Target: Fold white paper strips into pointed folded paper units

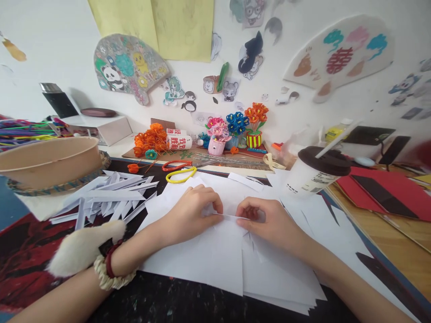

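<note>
Between my two hands a narrow white paper strip (pixel 229 217) is stretched just above a spread of white paper sheets (pixel 208 260). My left hand (pixel 193 207) pinches one end with thumb and forefinger. The other end is pinched in my right hand (pixel 266 220), fingers curled. Left of the sheets lies a heap of folded white paper strips (pixel 111 195). Scissors with red and yellow handles (pixel 182 176) rest behind my left hand. A fluffy white ornament (pixel 84 249) and a cream scrunchie (pixel 112 276) are at my left wrist.
A white cup with a brown lid (pixel 305 175) and straw stands right of the sheets. At far left sits a beige bowl (pixel 50 154). Behind are pipe-cleaner flowers in pots (pixel 216 146), loose orange flowers (pixel 151 139) and a black flask (pixel 59 101). Red folders (pixel 387 193) lie at right.
</note>
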Demonstrator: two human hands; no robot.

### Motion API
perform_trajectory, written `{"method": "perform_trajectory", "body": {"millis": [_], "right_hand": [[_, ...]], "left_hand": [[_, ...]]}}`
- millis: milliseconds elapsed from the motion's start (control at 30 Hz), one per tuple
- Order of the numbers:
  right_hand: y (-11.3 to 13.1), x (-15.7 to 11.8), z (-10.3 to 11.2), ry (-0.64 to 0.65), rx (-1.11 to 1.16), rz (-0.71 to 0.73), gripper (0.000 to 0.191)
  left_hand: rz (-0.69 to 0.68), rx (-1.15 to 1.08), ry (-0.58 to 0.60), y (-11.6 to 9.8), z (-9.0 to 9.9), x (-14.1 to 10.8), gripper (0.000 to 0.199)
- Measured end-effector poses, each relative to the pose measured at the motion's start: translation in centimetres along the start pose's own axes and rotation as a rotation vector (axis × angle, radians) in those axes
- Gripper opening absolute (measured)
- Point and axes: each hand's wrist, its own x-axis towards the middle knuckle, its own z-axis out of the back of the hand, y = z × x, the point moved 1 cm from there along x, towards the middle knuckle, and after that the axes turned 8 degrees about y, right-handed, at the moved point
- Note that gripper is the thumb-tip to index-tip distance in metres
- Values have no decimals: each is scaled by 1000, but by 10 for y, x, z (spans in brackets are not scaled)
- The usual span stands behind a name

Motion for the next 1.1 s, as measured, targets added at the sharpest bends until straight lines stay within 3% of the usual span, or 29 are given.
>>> {"method": "perform_trajectory", "body": {"millis": [233,467,667,800,867,967,1100], "right_hand": [[2,1,1,-65,53,-43,2],[7,-1,3,-33,89,53,14],[2,-2,6,-92,134,105,17],[-2,1,11,-172,316,115,24],[-4,2,10,-142,444,107,39],[-7,4,4,8,529,97,56],[-4,4,-3,73,461,50,49]], "left_hand": [[112,-145,-38,-8,-2,0,9],[-7,-169,-30,-18,-9,-1,11],[37,-199,-33,-17,-5,-3,10],[66,-257,-152,-16,3,-4,11],[102,-357,-204,-16,4,-4,12],[166,-616,-195,-18,0,-3,15],[175,-902,-173,-25,-10,-1,17]]}}
